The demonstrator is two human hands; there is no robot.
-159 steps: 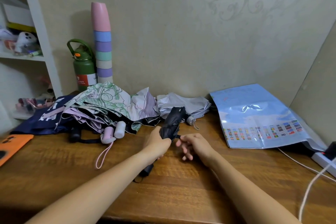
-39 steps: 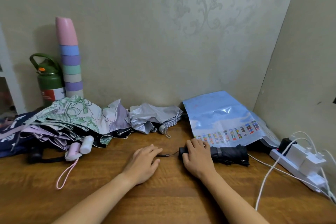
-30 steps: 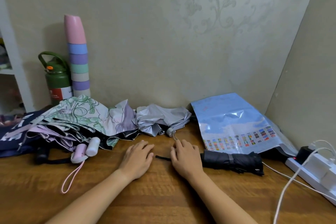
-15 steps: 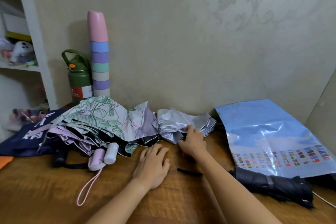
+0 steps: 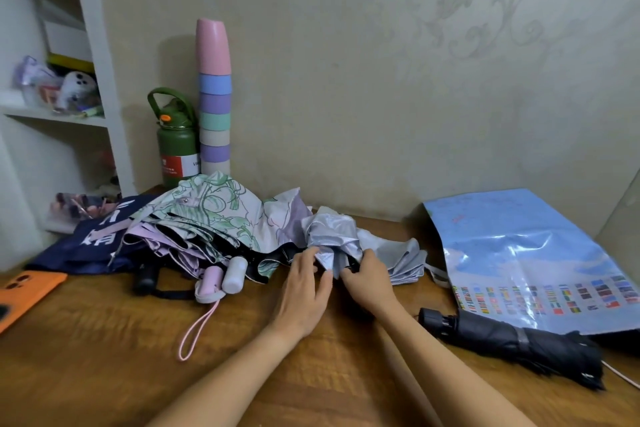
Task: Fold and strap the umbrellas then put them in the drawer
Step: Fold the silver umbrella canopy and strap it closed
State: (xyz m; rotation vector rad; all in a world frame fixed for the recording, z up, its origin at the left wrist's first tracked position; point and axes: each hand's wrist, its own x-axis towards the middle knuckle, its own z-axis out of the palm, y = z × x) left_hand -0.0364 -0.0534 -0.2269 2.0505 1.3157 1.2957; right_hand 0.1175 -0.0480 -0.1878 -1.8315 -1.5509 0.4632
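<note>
Five umbrellas lay on the desk (image 5: 104,374): one folded black umbrella (image 5: 512,340) near right, one silver umbrella (image 5: 391,250), one floral umbrella (image 5: 221,215), one lilac umbrella (image 5: 162,246) and one navy umbrella (image 5: 86,246) far left. Seven stacked cups (image 5: 214,97) stood beside one green bottle (image 5: 176,146). One orange phone (image 5: 24,295), one blue plastic bag (image 5: 519,253) and two hands were there.

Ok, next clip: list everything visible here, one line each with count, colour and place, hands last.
Folded, strapped umbrella: 1, black, desk right.
Loose silver umbrella: 1, silver-grey, desk centre, in both hands.
Floral umbrella: 1, green and lilac, desk left, unfolded.
Navy fabric: 1, dark blue, under the floral umbrella.
Stacked cups: 1 stack, pastel, by the wall.
Flask: 1, green, beside the cups.
Plastic bag: 1, light blue, right.
Phone: 1, orange, left edge.
Left hand: pinching silver fabric.
Right hand: grip on the silver umbrella.
</note>
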